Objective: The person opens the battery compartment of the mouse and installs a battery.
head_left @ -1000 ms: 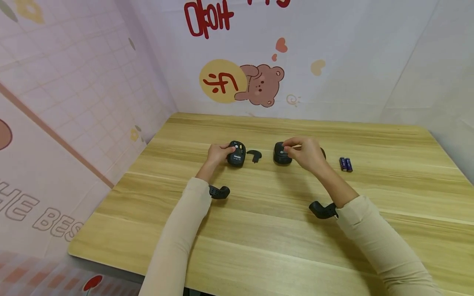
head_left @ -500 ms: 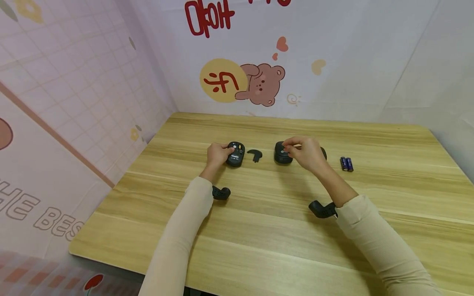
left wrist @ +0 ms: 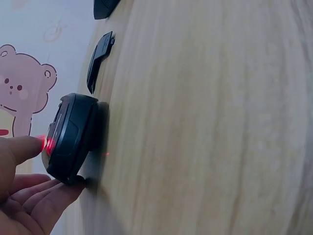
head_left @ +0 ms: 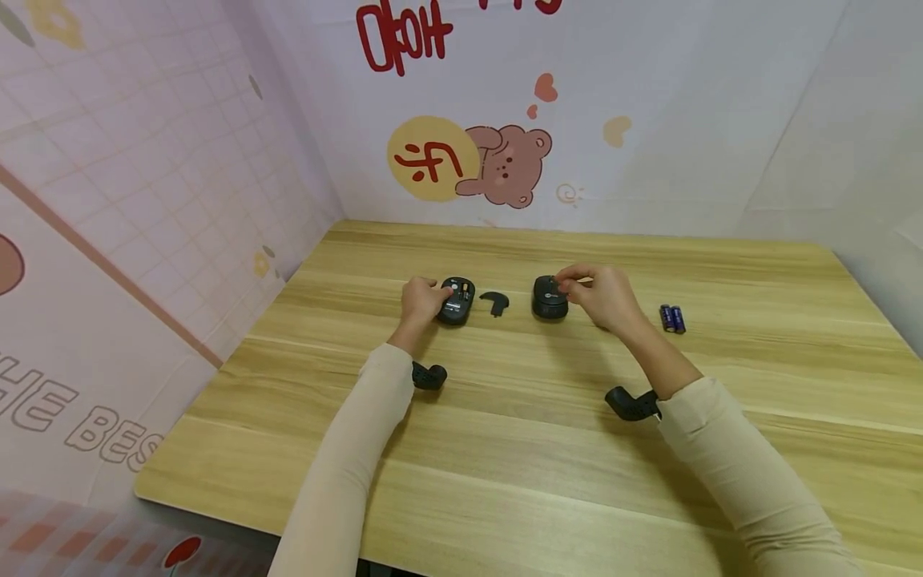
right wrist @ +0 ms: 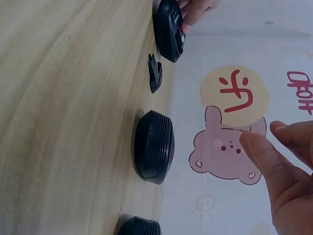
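Note:
My left hand (head_left: 421,304) pinches a black computer mouse (head_left: 457,303) turned underside up, thumb on top and fingers beneath. Its battery compartment is uncovered, with a gold-coloured spot inside; red light glows by the thumb in the left wrist view. Just right of the mouse lies its curved black cover (head_left: 495,303). My right hand (head_left: 601,295) hovers by a rounded black object (head_left: 550,297) with a small light mark on top. In the right wrist view that object (right wrist: 154,147) has ribbed sides; thumb and forefinger stand apart, holding nothing.
Two purple batteries (head_left: 672,319) lie side by side right of the right hand. Another ribbed black object (right wrist: 139,226) shows at the bottom of the right wrist view. A printed cloth (head_left: 685,160) hangs behind the wooden table (head_left: 490,449).
My right hand has shifted slightly right, uncovering more of the rounded object's top and hiding the dark thing behind it. The left hand and mouse have moved slightly left.

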`<state>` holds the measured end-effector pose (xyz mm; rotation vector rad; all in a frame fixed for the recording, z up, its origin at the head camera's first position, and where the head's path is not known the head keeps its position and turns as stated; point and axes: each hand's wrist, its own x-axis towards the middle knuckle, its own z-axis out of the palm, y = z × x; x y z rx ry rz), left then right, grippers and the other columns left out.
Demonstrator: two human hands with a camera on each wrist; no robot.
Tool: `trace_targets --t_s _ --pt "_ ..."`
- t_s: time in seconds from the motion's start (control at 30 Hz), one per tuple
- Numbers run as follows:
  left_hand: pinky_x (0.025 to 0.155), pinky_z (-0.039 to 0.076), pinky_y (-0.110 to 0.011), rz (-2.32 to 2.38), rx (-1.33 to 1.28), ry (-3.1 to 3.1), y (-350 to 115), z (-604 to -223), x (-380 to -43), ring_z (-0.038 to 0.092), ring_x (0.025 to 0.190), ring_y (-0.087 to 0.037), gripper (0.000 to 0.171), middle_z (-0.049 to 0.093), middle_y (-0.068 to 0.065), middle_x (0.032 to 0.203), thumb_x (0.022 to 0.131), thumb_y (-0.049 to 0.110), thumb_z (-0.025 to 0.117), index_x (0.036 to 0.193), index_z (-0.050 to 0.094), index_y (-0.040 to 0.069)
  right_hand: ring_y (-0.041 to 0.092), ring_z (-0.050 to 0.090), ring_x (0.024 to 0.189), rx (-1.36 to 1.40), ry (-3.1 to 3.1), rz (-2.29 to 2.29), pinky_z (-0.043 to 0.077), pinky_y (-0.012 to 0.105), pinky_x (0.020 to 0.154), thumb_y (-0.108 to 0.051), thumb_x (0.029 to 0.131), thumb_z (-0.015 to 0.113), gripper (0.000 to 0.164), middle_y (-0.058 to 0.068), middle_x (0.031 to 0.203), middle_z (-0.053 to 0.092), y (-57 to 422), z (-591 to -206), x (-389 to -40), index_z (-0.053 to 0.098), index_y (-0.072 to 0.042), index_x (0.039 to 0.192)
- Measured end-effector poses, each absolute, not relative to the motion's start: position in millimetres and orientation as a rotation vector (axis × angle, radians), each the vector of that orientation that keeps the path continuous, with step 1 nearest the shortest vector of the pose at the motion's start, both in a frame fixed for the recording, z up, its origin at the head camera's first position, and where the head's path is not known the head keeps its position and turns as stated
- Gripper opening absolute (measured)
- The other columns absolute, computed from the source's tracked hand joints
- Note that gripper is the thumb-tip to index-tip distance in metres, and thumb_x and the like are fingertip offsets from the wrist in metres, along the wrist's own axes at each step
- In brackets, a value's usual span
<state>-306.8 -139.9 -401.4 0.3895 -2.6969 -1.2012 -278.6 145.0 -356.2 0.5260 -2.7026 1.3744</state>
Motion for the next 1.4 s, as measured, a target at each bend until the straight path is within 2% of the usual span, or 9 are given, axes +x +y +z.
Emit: trace_targets --t_s 0.3,0.43,0.5,0.57,0.67,0.77,0.9,1.17,1.4 --pt "0.091 0.05 -0.037 -1.17 0.343 -2.657 -143.7 -397.5 -308.3 0.055 0.115 -0.031 0.042 0.059 -0.022 0.122 0.092 0.021 0.063 0.12 0.06 -0.01 0.032 0.067 0.092 0.546 -2.676 1.356 0.057 0.038 0.073 -0.007 0.094 0.058 0.018 0.021 0.109 0.065 153.8 -352.1 -280.4 0.067 0.002 0.107" --pt "0.078 0.055 -0.042 -0.945 0.298 -2.698 -135.3 -394.7 -308.4 0.064 0.098 -0.034 0.048 0.064 -0.024 0.109 0.096 0.026 0.055 0.125 0.054 -0.012 0.035 0.065 0.097 0.566 -2.707 1.294 0.056 0.042 0.076 -0.007 0.093 0.06 0.018 0.021 0.112 0.064 157.1 -352.9 -281.6 0.067 0.002 0.107" --pt "0.076 0.055 -0.044 -0.819 0.257 -2.726 -126.5 -391.8 -307.9 0.064 0.096 -0.034 0.051 0.063 -0.024 0.111 0.098 0.028 0.05 0.131 0.048 -0.01 0.037 0.062 0.102 0.591 -2.741 1.255 0.055 0.044 0.079 -0.007 0.093 0.06 0.02 0.021 0.115 0.062 158.2 -354.2 -283.3 0.067 0.003 0.11" --pt "0.087 0.051 -0.045 -0.714 0.174 -2.75 -115.7 -387.9 -307.4 0.058 0.109 -0.035 0.054 0.058 -0.025 0.122 0.099 0.028 0.048 0.137 0.041 -0.009 0.038 0.059 0.108 0.627 -2.784 1.235 0.052 0.046 0.084 -0.008 0.093 0.061 0.025 0.022 0.12 0.059 159.0 -356.0 -285.6 0.064 0.004 0.115" --pt "0.108 0.033 -0.046 -0.595 -0.01 -2.818 -96.8 -380.8 -305.0 0.035 0.133 -0.036 0.056 0.039 -0.025 0.142 0.099 0.027 0.048 0.141 0.034 -0.008 0.039 0.051 0.118 0.677 -2.857 1.222 0.048 0.048 0.091 -0.01 0.093 0.061 0.036 0.024 0.129 0.053 158.7 -358.9 -289.4 0.056 0.005 0.125" --pt "0.114 0.016 -0.044 -0.46 -0.186 -2.925 -76.1 -377.4 -302.8 0.017 0.14 -0.035 0.06 0.024 -0.023 0.15 0.099 0.03 0.048 0.145 0.029 -0.004 0.04 0.041 0.127 0.706 -2.931 1.208 0.044 0.05 0.096 -0.011 0.093 0.061 0.046 0.024 0.138 0.044 157.7 -363.3 -292.2 0.047 0.005 0.134" --pt "0.115 0.012 -0.041 -0.309 -0.36 -3.025 -50.8 -379.5 -304.2 0.013 0.142 -0.031 0.065 0.019 -0.019 0.153 0.098 0.034 0.049 0.148 0.024 0.001 0.045 0.034 0.13 0.718 -3.001 1.139 0.04 0.055 0.098 -0.011 0.091 0.063 0.056 0.027 0.143 0.037 153.9 -371.2 -295.7 0.04 0.005 0.139" --pt "0.116 0.01 -0.04 -0.415 -0.655 -3.119 -17.7 -381.9 -306.7 0.011 0.143 -0.03 0.064 0.015 -0.021 0.154 0.099 0.028 0.049 0.149 0.02 0.001 0.048 0.027 0.132 0.683 -3.089 0.967 0.027 0.06 0.105 -0.012 0.088 0.066 0.063 0.032 0.143 0.031 148.3 -385.9 -308.8 0.037 0.007 0.14" --pt "0.115 0.015 -0.038 -0.573 -0.617 -3.174 -9.2 -387.6 -311.4 0.013 0.142 -0.029 0.066 0.017 -0.019 0.154 0.097 0.022 0.053 0.15 0.018 0.003 0.05 0.034 0.126 0.658 -3.125 0.901 0.031 0.06 0.103 -0.013 0.087 0.067 0.066 0.034 0.139 0.036 143.5 -389.2 -313.3 0.035 0.009 0.14"
